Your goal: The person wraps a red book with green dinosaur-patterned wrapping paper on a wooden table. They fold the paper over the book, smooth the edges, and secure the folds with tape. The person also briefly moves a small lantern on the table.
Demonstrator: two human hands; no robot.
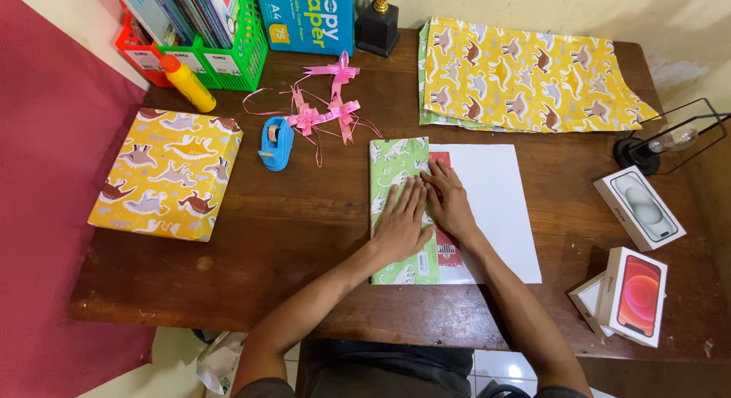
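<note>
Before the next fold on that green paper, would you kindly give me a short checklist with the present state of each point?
1. Green dinosaur paper folded over the item and lying flat: ok.
2. Left hand pressing the flap down: ok, palm flat on it.
3. Right hand at the flap's edge: ok, fingers on the seam over the red item.
4. White underside of the sheet spread flat to the right, nothing lying on it: ok.
5. Blue tape dispenser within reach: ok, on the table to the left, untouched.
6. Enough paper to close the far side: cannot tell.
</note>
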